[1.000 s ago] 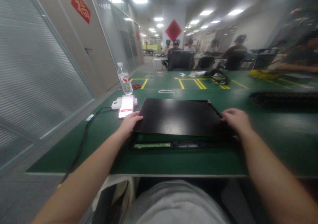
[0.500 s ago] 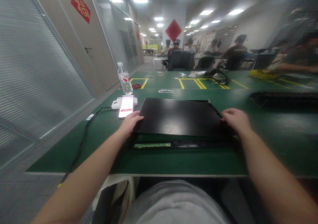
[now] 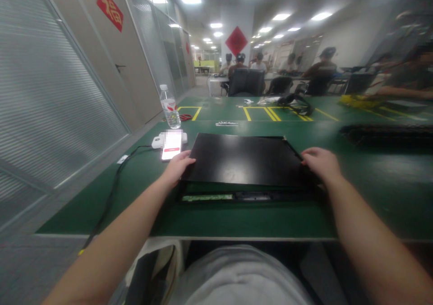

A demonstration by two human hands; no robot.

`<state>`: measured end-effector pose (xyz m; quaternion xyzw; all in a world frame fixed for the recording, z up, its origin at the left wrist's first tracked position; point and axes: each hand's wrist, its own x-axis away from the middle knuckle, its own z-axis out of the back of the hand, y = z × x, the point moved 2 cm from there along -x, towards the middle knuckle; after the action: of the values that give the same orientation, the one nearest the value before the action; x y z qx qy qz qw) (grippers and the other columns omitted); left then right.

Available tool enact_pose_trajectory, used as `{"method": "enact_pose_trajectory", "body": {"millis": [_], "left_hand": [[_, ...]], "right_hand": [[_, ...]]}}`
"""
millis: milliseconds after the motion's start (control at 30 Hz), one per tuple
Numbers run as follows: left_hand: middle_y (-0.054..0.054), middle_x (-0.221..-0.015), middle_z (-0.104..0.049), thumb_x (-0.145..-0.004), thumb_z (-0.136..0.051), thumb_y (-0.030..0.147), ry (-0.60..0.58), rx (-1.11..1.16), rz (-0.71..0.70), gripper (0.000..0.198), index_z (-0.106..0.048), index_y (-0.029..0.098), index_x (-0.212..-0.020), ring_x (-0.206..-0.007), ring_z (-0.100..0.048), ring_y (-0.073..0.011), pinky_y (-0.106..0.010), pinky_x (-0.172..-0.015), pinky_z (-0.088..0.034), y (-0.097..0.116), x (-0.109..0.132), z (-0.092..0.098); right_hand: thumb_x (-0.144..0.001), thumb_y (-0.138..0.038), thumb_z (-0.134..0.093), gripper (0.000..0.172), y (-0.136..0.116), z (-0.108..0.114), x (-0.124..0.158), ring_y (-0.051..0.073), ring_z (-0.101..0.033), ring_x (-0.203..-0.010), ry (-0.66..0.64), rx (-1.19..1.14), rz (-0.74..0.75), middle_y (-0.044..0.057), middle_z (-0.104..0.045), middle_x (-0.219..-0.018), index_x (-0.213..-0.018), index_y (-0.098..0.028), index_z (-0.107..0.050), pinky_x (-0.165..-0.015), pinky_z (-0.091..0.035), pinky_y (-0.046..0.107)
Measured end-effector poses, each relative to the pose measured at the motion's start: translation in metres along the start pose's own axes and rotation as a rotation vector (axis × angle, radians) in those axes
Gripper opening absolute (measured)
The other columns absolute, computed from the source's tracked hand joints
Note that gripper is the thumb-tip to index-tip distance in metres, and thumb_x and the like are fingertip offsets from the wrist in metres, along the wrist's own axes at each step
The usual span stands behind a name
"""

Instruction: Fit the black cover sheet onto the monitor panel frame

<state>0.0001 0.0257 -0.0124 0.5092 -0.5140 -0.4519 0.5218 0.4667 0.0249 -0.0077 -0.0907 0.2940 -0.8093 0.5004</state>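
Observation:
A glossy black display panel (image 3: pixel 243 160) lies slightly tilted over a black frame (image 3: pixel 287 196). Along the frame's near side a green circuit board strip (image 3: pixel 207 198) is exposed. My left hand (image 3: pixel 177 166) is closed on the panel's left edge, thumb on top and the other fingers mostly hidden beneath. At the opposite edge, my right hand (image 3: pixel 323 163) pinches the panel's side, its fingers curled; whether they also grip the frame is hard to tell.
Left of the panel are a lit phone (image 3: pixel 172 146), a white power strip (image 3: pixel 156 141) with a black cable, and a water bottle (image 3: pixel 169 108). Red-handled scissors (image 3: pixel 185 117) lie behind. A long dark part (image 3: pixel 385 136) rests at right. Several people sit farther back.

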Motion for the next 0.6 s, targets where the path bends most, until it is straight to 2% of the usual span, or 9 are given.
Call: {"method": "enact_pose_trajectory", "body": {"millis": [433,600], "left_hand": [[-0.003,-0.076,-0.078,-0.057,-0.075,0.02,0.033,-0.002,0.002,0.037,-0.074,0.019,-0.095,-0.076,-0.074,-0.0252,-0.036,-0.076,-0.058,0.0015,0.0015,-0.0015],[-0.003,-0.073,-0.077,-0.058,-0.074,0.018,0.052,-0.017,0.007,0.035,-0.072,0.018,-0.093,-0.075,-0.074,-0.0252,-0.037,-0.076,-0.059,0.0018,0.0018,-0.0017]], "right_hand": [[-0.078,-0.027,-0.058,0.026,0.0026,-0.0011,-0.003,0.025,-0.069,-0.079,0.007,0.019,0.042,0.005,-0.075,-0.072,-0.093,-0.022,-0.079,-0.063,-0.044,0.032],[-0.077,-0.027,-0.058,0.027,0.0067,-0.0023,-0.0056,0.025,-0.069,-0.077,-0.019,-0.003,0.01,0.005,-0.076,-0.073,-0.094,-0.022,-0.078,-0.063,-0.047,0.032]]}}
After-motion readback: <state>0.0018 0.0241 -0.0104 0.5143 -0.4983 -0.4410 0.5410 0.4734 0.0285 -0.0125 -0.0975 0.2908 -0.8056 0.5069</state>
